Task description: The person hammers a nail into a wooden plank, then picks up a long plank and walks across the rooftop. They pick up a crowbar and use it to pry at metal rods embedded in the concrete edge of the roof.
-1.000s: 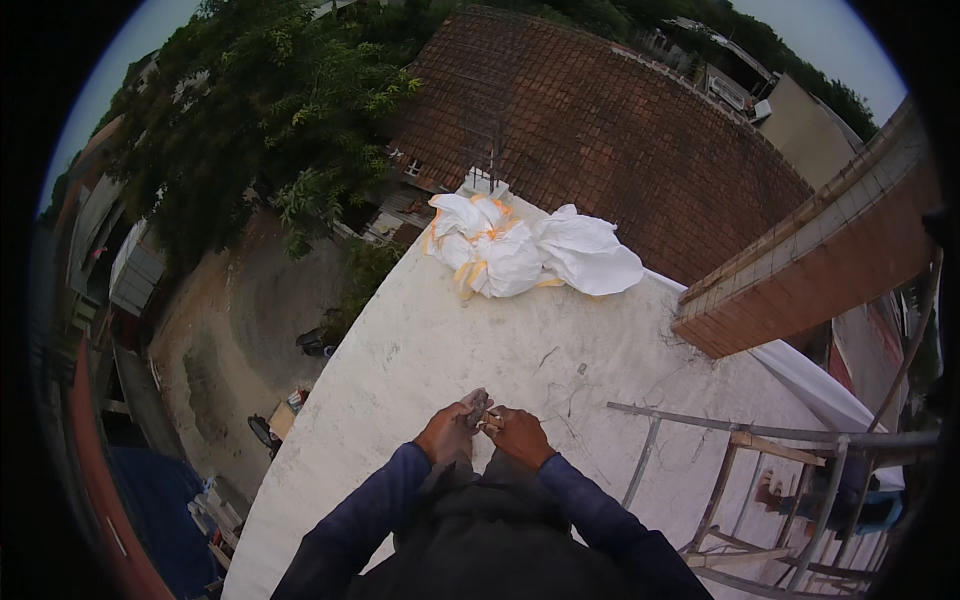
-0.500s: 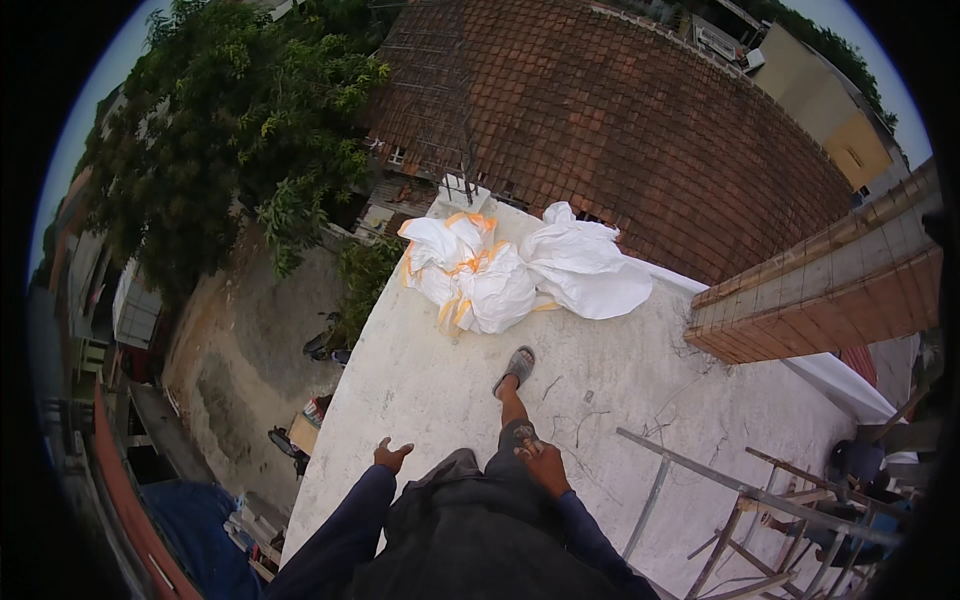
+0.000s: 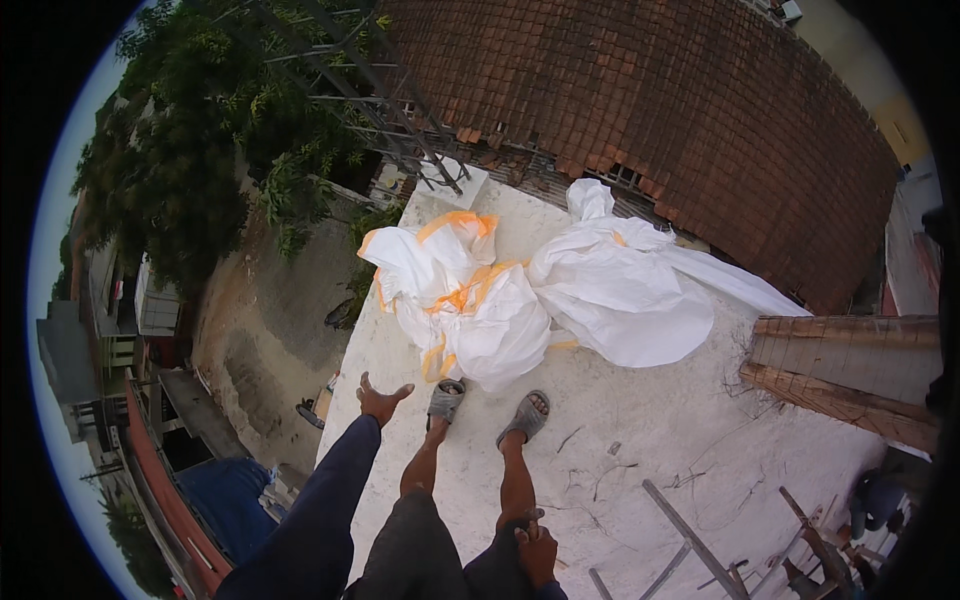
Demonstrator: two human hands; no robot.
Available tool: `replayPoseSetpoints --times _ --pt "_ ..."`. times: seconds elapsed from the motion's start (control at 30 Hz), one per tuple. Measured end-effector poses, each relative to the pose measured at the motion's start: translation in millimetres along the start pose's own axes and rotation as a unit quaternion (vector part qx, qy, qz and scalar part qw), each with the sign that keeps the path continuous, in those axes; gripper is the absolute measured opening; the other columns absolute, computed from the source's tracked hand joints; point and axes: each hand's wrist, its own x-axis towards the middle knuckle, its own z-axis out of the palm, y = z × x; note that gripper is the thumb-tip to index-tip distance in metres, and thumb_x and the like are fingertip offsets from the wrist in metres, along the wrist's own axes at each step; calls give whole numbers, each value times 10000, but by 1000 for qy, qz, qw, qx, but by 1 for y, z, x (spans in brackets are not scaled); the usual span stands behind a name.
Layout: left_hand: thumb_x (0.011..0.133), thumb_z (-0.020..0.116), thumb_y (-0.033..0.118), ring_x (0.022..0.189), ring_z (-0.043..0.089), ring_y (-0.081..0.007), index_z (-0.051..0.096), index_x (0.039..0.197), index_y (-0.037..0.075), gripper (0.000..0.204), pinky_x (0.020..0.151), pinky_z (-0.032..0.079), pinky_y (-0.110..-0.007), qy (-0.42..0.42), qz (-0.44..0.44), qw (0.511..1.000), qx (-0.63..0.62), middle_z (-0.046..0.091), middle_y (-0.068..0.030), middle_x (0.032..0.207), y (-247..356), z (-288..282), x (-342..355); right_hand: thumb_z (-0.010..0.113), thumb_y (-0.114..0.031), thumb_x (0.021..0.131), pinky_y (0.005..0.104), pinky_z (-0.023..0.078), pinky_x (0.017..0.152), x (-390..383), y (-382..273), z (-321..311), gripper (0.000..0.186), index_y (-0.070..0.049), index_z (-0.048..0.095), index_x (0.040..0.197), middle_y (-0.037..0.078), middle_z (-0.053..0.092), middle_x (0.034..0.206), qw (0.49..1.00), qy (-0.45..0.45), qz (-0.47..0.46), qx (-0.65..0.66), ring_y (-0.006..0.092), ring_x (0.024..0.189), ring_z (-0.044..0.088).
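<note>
Right hand: right hand (image 3: 538,548) low by the right thigh, fingers curled tight round 1 small stick-like thing (image 3: 534,524); what it is, I cannot tell.
Left hand: left hand (image 3: 381,400) out to the side over the roof edge, palm open, fingers spread, holding nothing.
Feet: 2 grey sandals (image 3: 446,399), toes pointing at the sacks, the left one touching the nearer sack.
Sacks: 2 big white sacks lying on the slab (image 3: 660,420) — orange-strapped sack (image 3: 470,310) on the left, plain sack (image 3: 620,290) on the right, pressed against each other. Both crumpled and slack; what is inside is not visible.
Slab: pale concrete, cracked, a few bits of debris near the feet.
Metal: rebar frame (image 3: 370,90) sticking up beyond the sacks; more bars (image 3: 690,540) lying at lower right.
Beyond: 1 tiled roof (image 3: 660,110) behind, 1 brick wall (image 3: 850,370) at right, trees (image 3: 190,150) and a yard far below at left.
</note>
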Motion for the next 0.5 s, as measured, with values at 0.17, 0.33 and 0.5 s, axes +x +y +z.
replayPoseSetpoints --times 0.17,0.33,0.5 --pt "562 913 645 1462 230 -508 41 1577 -41 1504 1196 281 -536 79 44 991 -97 211 -397 1549 84 143 178 617 -332 965 499 545 879 7 1 45 437 -20 651 1270 259 615 1324 976 -181 113 -49 432 1087 653" --pt "598 959 399 1346 462 -402 122 1526 -90 1342 1133 393 -406 108 83 974 -183 408 -322 1476 83 263 281 630 -370 962 525 537 879 19 -5 68 449 -90 628 1314 263 641 1252 984 -99 143 42 463 1027 653" --pt "679 915 168 1225 566 -321 250 1458 -74 1053 1038 453 -356 33 112 940 -321 493 -266 1427 69 265 300 651 -364 950 506 522 932 32 -9 67 520 -162 563 1420 208 647 1270 892 -236 386 22 443 1065 643"
